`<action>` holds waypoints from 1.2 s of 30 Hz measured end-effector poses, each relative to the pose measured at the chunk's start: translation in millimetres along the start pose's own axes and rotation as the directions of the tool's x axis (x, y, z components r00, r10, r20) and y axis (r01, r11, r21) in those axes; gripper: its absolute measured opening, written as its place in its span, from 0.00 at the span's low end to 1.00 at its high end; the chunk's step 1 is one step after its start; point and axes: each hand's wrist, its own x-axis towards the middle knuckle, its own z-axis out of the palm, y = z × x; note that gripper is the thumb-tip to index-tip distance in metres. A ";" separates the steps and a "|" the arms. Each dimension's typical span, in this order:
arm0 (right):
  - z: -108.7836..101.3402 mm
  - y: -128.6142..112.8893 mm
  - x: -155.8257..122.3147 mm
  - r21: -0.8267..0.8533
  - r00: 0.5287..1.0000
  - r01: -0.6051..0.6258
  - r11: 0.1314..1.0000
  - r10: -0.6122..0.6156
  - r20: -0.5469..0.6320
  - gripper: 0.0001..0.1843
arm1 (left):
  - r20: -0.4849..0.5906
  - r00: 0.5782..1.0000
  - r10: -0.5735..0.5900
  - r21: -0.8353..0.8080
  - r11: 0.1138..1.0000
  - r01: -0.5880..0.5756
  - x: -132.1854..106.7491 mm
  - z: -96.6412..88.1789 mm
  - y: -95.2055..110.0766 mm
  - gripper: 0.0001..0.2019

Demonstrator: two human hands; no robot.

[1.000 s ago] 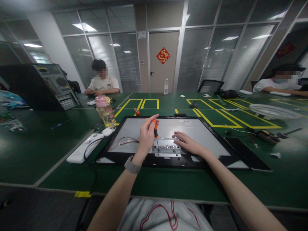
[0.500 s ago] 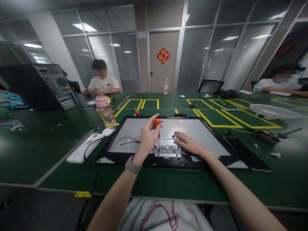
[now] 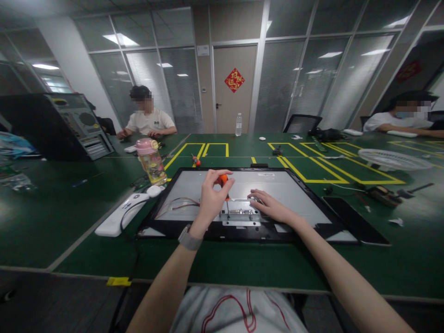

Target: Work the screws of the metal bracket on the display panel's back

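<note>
– Where was the screwdriver (image 3: 224, 180)?

– Upright in the left hand (image 3: 211, 196), thumb and fingers pinched round its orange handle. Its tip was down on the bracket (image 3: 239, 216), on the panel (image 3: 301, 192) that lay flat by the near edge of the desk (image 3: 243, 263).

– What differed from a second before?

– Only the grip. Earlier the handle showed plainly, with the forefinger raised above it. Now the fingers had curled over its top, so just a bit of orange showed. The tool stood at the same spot on the bracket.

– And the right hand (image 3: 272, 208)?

– Unchanged: open, fingers spread and flat on the panel, just beside the bracket's right end.

– Anything else shifted?

– No. The bottle (image 3: 151, 162) stood as before, off the panel's far left corner.
</note>
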 end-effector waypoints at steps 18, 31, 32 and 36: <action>-2.3 -4.7 -0.6 -0.028 1.000 -0.009 1.000 0.009 0.017 0.27 | 0.009 1.000 -0.018 -0.045 0.999 0.018 1.2 -2.6 1.5 0.09; -2.0 -4.7 -0.9 -0.010 1.000 -0.007 1.000 0.007 0.009 0.27 | -0.024 1.000 -0.005 -0.021 1.000 0.004 0.4 -1.0 2.9 0.07; -2.2 -5.1 -0.9 -0.009 1.000 -0.010 1.000 0.010 0.010 0.27 | -0.020 1.000 -0.008 -0.030 1.000 0.007 0.3 -0.8 2.7 0.07; -2.7 -5.6 -0.7 -0.009 1.000 -0.018 1.000 0.018 0.016 0.27 | 0.032 0.999 -0.020 -0.092 0.996 0.023 0.1 -1.0 2.5 0.11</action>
